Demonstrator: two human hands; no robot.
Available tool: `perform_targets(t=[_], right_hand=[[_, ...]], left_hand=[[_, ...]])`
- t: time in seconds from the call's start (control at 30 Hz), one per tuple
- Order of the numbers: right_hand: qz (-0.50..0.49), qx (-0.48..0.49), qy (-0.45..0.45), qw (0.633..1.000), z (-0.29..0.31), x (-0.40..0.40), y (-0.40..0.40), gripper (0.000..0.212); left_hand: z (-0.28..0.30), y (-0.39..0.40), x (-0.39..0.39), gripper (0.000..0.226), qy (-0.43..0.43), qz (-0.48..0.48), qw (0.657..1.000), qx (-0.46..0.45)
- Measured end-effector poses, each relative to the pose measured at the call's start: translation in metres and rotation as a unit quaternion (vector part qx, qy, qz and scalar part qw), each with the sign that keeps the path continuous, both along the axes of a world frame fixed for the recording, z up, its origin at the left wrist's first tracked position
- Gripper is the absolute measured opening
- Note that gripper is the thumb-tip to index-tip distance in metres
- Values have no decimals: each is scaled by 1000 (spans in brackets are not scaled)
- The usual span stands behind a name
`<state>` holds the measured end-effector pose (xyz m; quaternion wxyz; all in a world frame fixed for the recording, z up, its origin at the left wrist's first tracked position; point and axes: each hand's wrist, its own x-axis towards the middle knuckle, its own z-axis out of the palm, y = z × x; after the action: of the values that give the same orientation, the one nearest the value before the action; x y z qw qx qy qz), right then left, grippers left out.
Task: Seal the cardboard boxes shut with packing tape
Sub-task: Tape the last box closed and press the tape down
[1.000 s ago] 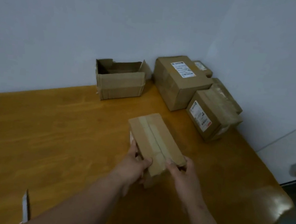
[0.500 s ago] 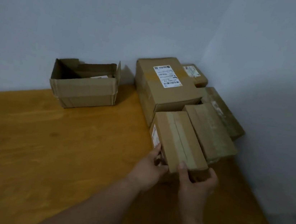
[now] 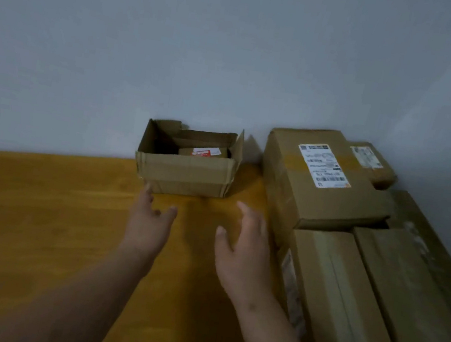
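An open cardboard box [image 3: 186, 175] stands against the wall with its flaps up; a smaller box with a red and white label [image 3: 207, 151] lies inside. My left hand [image 3: 148, 222] and my right hand [image 3: 245, 248] are both empty, fingers spread, stretched over the table just short of that box's front wall. The taped box [image 3: 339, 297] lies at the right, beside my right forearm, with a tape strip along its top. No tape roll is in view.
A large sealed box with a white shipping label [image 3: 323, 183] sits at the back right. More sealed boxes [image 3: 414, 293] fill the right corner against the walls. The wooden table [image 3: 40, 218] stretches out to the left.
Both hands let go of the taped box, which now lies among the boxes at the right. The hands moved left and forward toward the open box. The view swung toward the wall.
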<state>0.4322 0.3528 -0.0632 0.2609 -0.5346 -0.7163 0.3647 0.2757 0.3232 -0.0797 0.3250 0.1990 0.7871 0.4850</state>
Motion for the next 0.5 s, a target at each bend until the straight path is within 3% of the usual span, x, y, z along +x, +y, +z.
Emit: perform_targets(t=[0.07,0.13,0.23,0.3,0.37,0.5], right_hand=[[3,-7,-21,1000,4,-30,30,69],[19,29,-96,995,4,-57,58,78],[84,104,-234,963,-2,-94,92,86],[114,106,-298,942,-10,-110,105,90],[107,103,-327,933,-14,-118,109,80],[73,117,-323,936,-15,-120,99,37]], left_hand=[[1,12,-32,76,73,-1,997,12],[0,25,-58,80,167,-20,986,1],[-3,48,-89,81,295,-91,950,-48],[-9,61,-103,78,336,-150,924,-102],[-15,69,-114,67,313,-185,922,-133],[-21,62,-123,39,287,-188,931,-121]])
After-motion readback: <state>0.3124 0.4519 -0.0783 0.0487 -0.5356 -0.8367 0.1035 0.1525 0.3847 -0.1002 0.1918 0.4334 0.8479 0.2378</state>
